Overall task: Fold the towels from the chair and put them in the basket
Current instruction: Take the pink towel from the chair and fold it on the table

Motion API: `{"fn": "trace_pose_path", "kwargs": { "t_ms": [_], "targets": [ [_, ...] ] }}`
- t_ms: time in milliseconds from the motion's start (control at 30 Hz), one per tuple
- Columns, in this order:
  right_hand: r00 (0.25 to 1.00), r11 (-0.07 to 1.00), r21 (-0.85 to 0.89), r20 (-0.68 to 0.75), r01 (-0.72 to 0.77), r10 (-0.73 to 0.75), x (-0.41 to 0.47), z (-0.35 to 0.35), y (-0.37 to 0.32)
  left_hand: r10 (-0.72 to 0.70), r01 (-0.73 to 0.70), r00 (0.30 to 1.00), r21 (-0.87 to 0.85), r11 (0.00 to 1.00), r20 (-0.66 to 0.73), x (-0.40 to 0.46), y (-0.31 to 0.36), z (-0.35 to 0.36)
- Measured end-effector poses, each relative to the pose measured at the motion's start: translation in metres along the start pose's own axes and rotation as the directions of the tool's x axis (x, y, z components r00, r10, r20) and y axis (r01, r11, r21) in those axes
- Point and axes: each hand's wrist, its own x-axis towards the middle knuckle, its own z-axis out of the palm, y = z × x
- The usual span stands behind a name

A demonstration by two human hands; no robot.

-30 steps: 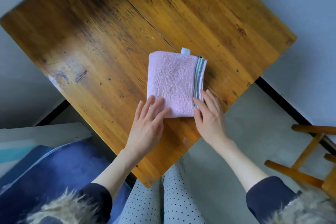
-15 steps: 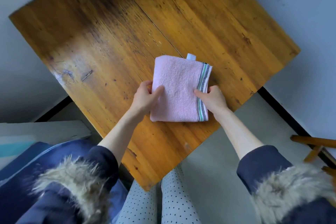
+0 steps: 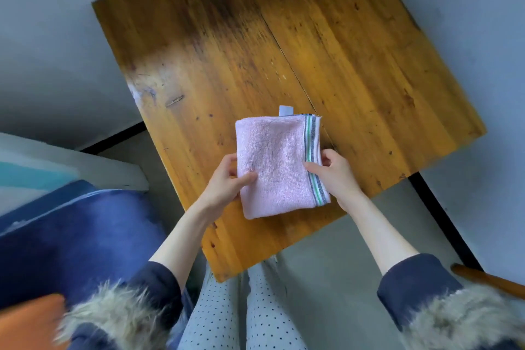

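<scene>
A folded pink towel (image 3: 277, 162) with a green and grey striped edge and a small white tag is held just above the near corner of the wooden table (image 3: 355, 65). My left hand (image 3: 225, 182) grips its left edge, thumb on top. My right hand (image 3: 333, 176) pinches the striped right edge. A curved piece of the wooden chair (image 3: 488, 278) shows at the lower right. No basket is in view.
A blue cushion or fabric (image 3: 74, 236) lies at the lower left, with something orange (image 3: 28, 321) at the bottom left corner. Grey floor surrounds the table. My dotted trouser legs (image 3: 244, 307) are below the table corner.
My hands went from pressing flat on the towel's near edge to gripping its two sides and lifting it. The view has swung to the left.
</scene>
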Motion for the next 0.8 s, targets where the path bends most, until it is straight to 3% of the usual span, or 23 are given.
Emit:
{"fn": "trace_pose_path", "kwargs": {
  "t_ms": [200,400,800],
  "targets": [
    [0.973,0.999,0.0,0.229,0.038,-0.037,-0.025,0.02,-0.033,0.032,-0.048,0.988,-0.101,0.994,-0.149,-0.053,-0.011,-0.034],
    [0.879,0.993,-0.083,0.476,0.084,-0.034,-0.051,0.066,-0.083,0.052,-0.127,0.945,-0.217,0.968,-0.322,-0.12,-0.033,-0.081],
    [0.662,0.894,-0.273,0.749,0.356,-0.035,-0.158,0.242,-0.149,-0.05,-0.319,0.744,-0.42,0.85,-0.666,-0.267,-0.124,-0.173]
  ]
}}
